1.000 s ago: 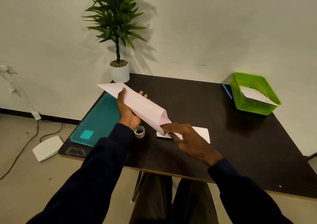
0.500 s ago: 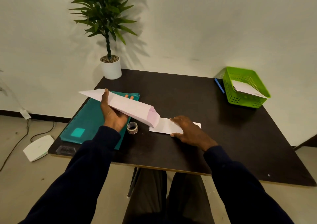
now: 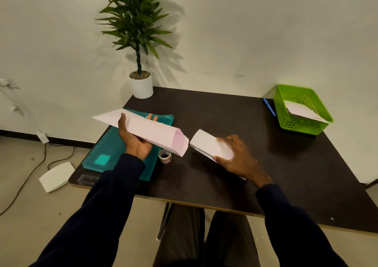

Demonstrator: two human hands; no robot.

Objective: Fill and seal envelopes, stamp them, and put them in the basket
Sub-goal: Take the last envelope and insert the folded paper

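Left hand [image 3: 135,141] grip closed around long pale envelope [image 3: 147,130], mouth gaping, right hand [image 3: 237,156] grip pinching folded white paper [image 3: 210,145]

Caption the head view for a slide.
Left hand holds an open envelope while right hand brings folded paper toward its mouth; green basket waits.

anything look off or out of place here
Nothing on the table stands out. The one odd item is a white flat box lying on the floor beside loose cables, left of the table. The envelope and folded paper look undamaged.
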